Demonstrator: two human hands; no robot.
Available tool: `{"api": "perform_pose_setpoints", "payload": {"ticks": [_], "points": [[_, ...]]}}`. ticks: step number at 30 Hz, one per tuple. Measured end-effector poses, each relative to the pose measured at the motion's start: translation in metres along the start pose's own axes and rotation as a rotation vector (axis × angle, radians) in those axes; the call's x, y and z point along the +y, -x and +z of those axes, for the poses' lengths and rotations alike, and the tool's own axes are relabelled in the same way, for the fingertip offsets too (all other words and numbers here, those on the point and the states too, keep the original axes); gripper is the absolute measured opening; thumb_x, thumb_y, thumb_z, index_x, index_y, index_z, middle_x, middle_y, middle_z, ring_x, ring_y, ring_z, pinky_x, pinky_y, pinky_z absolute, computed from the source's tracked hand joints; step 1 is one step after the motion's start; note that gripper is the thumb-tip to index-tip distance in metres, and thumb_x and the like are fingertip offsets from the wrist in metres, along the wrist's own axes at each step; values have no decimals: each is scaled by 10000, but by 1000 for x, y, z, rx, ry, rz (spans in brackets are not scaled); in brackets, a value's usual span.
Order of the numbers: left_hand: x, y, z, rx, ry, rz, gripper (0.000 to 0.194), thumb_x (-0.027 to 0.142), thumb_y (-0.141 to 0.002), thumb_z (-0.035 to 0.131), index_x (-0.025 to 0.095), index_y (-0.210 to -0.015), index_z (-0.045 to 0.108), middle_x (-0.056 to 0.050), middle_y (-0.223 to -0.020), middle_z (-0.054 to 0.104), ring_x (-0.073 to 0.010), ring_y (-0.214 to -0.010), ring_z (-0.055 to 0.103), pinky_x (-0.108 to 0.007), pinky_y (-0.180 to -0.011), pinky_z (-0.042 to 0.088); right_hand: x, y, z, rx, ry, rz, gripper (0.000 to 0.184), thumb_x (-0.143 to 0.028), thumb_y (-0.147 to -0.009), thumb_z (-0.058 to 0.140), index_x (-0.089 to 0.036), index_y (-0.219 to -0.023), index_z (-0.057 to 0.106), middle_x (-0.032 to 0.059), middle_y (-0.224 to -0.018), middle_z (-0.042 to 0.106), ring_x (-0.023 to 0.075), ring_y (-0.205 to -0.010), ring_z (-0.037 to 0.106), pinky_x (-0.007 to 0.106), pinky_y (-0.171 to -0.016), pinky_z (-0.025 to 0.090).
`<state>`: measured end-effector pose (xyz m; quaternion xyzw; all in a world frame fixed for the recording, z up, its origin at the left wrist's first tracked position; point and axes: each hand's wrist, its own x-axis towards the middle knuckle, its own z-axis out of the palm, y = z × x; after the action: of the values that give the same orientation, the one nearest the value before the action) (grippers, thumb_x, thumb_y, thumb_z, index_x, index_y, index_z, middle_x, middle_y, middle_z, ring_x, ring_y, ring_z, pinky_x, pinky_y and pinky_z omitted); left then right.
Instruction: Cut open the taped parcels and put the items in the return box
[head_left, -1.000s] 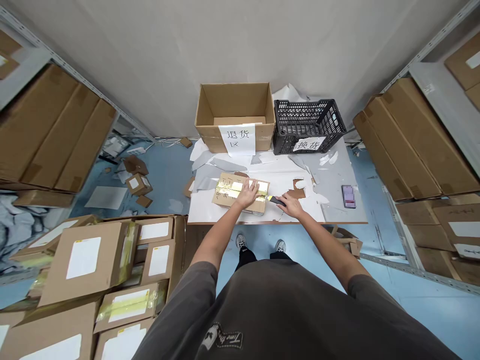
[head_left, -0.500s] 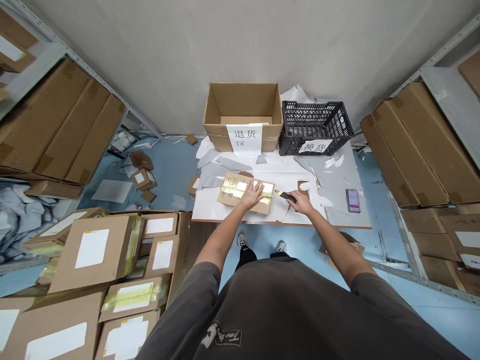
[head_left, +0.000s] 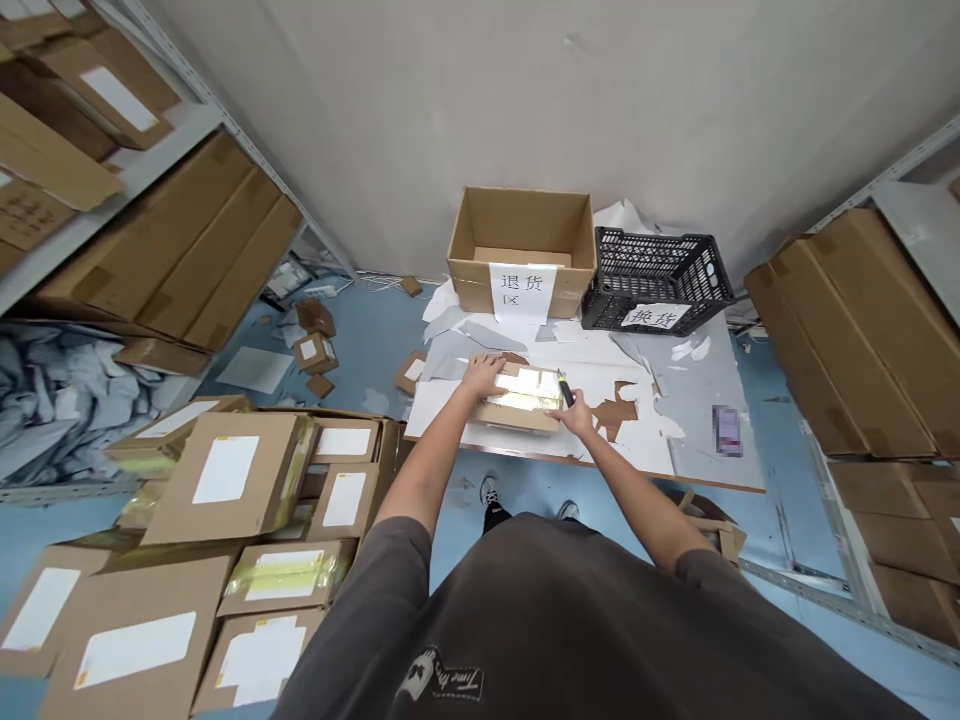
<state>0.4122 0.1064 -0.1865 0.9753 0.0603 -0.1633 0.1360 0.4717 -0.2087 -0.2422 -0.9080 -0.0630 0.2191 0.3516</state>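
A small taped cardboard box (head_left: pixel 525 412) lies on the worktable, with clear yellowish tape and white labels on its top. My left hand (head_left: pixel 484 376) grips the box's left end, fingers over the far side and thumb nearer me. At the right end, my right hand (head_left: pixel 576 413) is closed around a black and yellow utility knife (head_left: pixel 565 391), its tip pointing away from me. The fingers of that hand also touch the box's corner. Part of the box's left end is hidden under my left hand.
Behind the box stand an open carton (head_left: pixel 469 285) with a paper sign and a black plastic crate (head_left: pixel 592 312). Torn paper covers the worktable (head_left: pixel 705 440), where a phone (head_left: pixel 727 431) lies at right. Stacked parcels (head_left: pixel 225 470) fill the lower left; shelves flank both sides.
My left hand has slid from the box's top to its left end. My right hand, still with the knife, has come back to the box's right end. The view has shifted left.
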Motion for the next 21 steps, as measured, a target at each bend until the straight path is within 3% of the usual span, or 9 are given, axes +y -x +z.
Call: {"api": "perform_pose_setpoints", "payload": {"ticks": [2, 5, 7, 10, 13, 16, 18, 21], "points": [[-4, 19, 9, 70, 22, -130, 965, 621, -826, 776, 229, -1641, 441, -198, -1582, 543, -395, -1481, 464, -528, -1247, 326, -22, -31, -12, -1, 85, -14, 765, -464, -674, 940, -238, -1273, 520, 122, -1113, 738, 330, -992, 682, 383, -778, 513], [9, 52, 32, 170, 85, -388, 923, 745, -881, 673, 209, -1603, 463, -230, -1478, 604, -424, -1386, 536, -547, -1139, 431, -66, -78, -19, 8, 163, -46, 639, -429, -752, 912, -233, -1249, 561, 173, -1139, 730, 326, -1004, 653, 419, -797, 500], [28, 67, 48, 186, 139, -482, 966, 809, -890, 612, 197, -1617, 438, -250, -1465, 612, -440, -1359, 565, -530, -1072, 482, -94, -100, -17, 0, 139, -64, 513, -472, -841, 850, -241, -1209, 579, 133, -1043, 732, 276, -908, 613, 407, -759, 486], [62, 72, 62, 97, 249, -528, 1059, 831, -909, 552, 173, -1699, 298, -278, -1511, 581, -430, -1290, 646, -483, -1001, 525, -114, -109, -14, 0, 87, -85, 428, -514, -950, 738, -213, -1198, 561, 57, -903, 710, 229, -812, 545, 385, -712, 463], [87, 63, 61, -10, 294, -541, 1114, 824, -938, 501, 170, -1754, 118, -290, -1559, 543, -412, -1259, 689, -460, -977, 541, -96, -86, -16, 61, 67, -109, 438, -507, -931, 751, -223, -1188, 537, 55, -946, 721, 244, -873, 582, 368, -721, 472], [87, 55, 47, -2, 286, -477, 1087, 780, -968, 494, 190, -1767, 52, -280, -1642, 469, -414, -1300, 670, -468, -979, 555, -47, -40, -14, 139, -13, -98, 491, -550, -869, 777, -260, -1159, 507, 94, -1078, 738, 295, -969, 665, 362, -741, 505], [74, 51, 35, 65, 226, -311, 946, 647, -1010, 520, 222, -1765, 141, -238, -1729, 370, -411, -1384, 608, -489, -1047, 537, -11, -7, -5, 155, -74, -37, 564, -610, -795, 808, -280, -1117, 484, 98, -1069, 746, 333, -982, 692, 371, -746, 519], [50, 44, 23, 41, 57, 149, 786, 358, -960, 625, 321, -1701, 366, -113, -1793, 307, -381, -1553, 429, -513, -1192, 443, 26, 32, 14, 120, -138, 58, 615, -666, -739, 794, -281, -1087, 464, 89, -1027, 748, 339, -979, 723, 375, -779, 543]]}}
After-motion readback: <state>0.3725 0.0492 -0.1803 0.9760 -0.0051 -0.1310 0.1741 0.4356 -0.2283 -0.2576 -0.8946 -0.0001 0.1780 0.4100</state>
